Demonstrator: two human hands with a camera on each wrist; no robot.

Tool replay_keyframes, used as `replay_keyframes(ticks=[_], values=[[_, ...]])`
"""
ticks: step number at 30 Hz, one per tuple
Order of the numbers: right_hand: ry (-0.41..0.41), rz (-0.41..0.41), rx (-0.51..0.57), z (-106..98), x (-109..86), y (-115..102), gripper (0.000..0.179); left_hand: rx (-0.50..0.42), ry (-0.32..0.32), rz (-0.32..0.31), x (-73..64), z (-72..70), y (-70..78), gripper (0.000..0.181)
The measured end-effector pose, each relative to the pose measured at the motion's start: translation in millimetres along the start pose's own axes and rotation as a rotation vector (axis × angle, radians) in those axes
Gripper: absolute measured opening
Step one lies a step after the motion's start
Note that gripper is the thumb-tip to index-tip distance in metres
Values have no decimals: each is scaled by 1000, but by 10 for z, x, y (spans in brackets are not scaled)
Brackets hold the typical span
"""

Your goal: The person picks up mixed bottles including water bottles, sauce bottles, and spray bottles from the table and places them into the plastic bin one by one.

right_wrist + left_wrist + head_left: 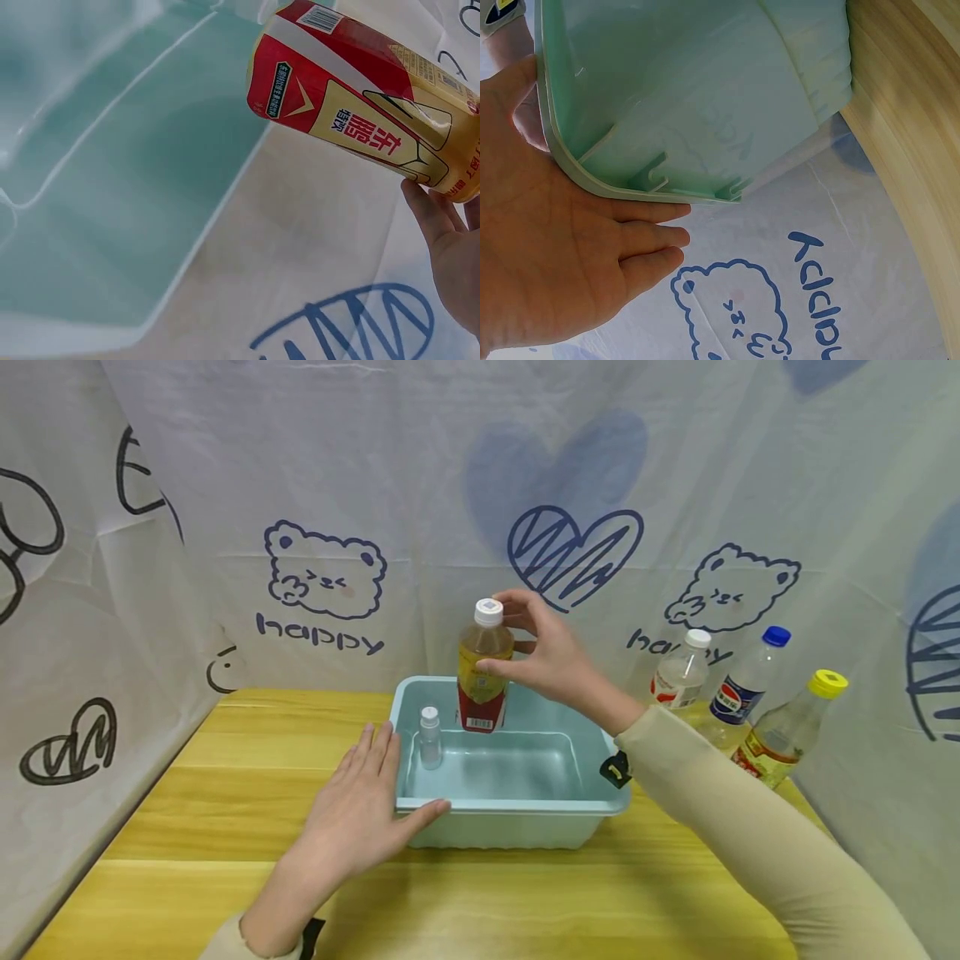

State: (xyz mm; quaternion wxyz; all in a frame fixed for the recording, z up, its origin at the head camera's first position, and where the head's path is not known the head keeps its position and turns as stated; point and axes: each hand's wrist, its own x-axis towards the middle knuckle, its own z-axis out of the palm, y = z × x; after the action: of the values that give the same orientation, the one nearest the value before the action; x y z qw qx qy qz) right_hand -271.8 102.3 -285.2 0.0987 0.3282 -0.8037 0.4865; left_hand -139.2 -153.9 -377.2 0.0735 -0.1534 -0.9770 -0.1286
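Note:
My right hand [543, 652] grips a drink bottle [482, 681] with a white cap and a red and yellow label. It is held upright over the back of a light green plastic basin [510, 807]. In the right wrist view, the bottle [360, 97] shows its label and base, with fingertips around its upper part. My left hand [360, 810] lies flat with straight fingers along the basin's left rim, its thumb over the front corner. In the left wrist view, the palm [562, 247] rests against the basin's rim [592, 184]. A small clear bottle [430, 739] stands inside the basin at the left.
To the right of the basin stand a white-capped bottle [681, 670], a blue-capped Pepsi bottle [742, 685] and a yellow-capped bottle [791, 727]. The wooden table [247, 810] runs back to a printed white cloth [435, 485].

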Motion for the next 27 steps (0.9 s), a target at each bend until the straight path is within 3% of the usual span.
replay_keyframes(ticks=[16,27], values=[[-144,184,21,295,-49,366,75,-1,2,7,-6,-10,0,116],[-218,253,13,408,-73,544,73,3,-1,-2,-10,-13,0,117]])
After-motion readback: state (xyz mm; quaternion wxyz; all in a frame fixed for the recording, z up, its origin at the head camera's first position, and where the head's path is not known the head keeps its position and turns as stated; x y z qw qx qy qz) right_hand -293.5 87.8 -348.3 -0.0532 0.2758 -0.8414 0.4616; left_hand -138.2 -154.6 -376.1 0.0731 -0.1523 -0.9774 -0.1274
